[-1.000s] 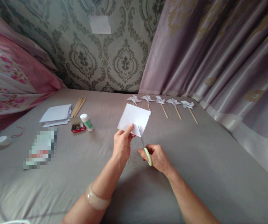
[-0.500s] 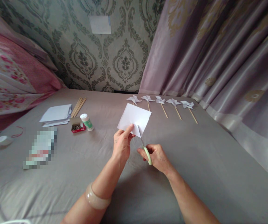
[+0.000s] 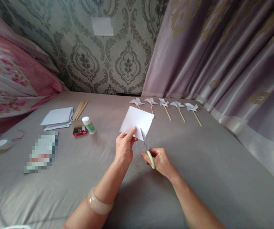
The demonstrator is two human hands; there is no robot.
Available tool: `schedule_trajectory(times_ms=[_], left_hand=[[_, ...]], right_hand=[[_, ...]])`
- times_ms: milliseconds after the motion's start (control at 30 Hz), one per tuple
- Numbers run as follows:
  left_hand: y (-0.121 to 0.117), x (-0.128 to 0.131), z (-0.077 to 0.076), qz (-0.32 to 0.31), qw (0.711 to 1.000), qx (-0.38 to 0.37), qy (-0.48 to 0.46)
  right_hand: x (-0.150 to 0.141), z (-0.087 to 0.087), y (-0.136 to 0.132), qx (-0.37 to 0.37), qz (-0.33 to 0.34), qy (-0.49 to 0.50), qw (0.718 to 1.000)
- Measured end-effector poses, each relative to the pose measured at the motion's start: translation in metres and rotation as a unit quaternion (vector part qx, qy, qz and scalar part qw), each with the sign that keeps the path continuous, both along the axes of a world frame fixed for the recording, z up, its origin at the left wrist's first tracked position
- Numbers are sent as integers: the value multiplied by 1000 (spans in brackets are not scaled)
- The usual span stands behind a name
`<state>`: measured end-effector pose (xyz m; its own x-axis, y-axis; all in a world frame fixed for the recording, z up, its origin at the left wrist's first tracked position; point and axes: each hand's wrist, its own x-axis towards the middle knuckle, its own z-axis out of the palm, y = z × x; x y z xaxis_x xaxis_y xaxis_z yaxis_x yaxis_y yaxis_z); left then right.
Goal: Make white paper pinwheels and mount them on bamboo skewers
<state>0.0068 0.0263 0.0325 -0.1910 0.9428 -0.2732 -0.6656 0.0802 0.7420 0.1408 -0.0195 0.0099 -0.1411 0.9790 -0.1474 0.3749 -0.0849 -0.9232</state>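
Hardly anything has moved since the earlier frame: your paper stack lies at nine o'clock from the white sheet, whose lower edge your left hand, at seven, pinches between thumb and fingers. From five o'clock the pale-green scissors reach over its lower corner, your right hand curled round their handle; you seem mid-cut, and the next move calls for a steady sheet.
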Motion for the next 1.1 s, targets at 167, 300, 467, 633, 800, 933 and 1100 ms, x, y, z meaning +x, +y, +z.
schedule_trajectory(times_ms=[167,300,467,633,800,933,1100], left_hand=[[-1,-1,1,2,1000,1,-9],[-1,0,3,5,1000,-4,-12],[-2,0,3,8,1000,-7,-14],[0,-1,0,9,1000,-9,-11],[10,-9,-4,71,997,1,-10],[15,-13,-5,59,998,3,-2],[9,-8,-9,-84,996,-8,39]], right_hand=[[0,0,-1,-3,-3,-4,1000],[-1,3,-1,-2,-6,-4,1000],[-2,3,-1,1,-7,-1,1000],[-1,1,-1,2,0,-15,1000],[4,7,-1,14,62,-27,998],[14,7,7,39,-58,15,997],[32,-2,20,76,-199,119,970]])
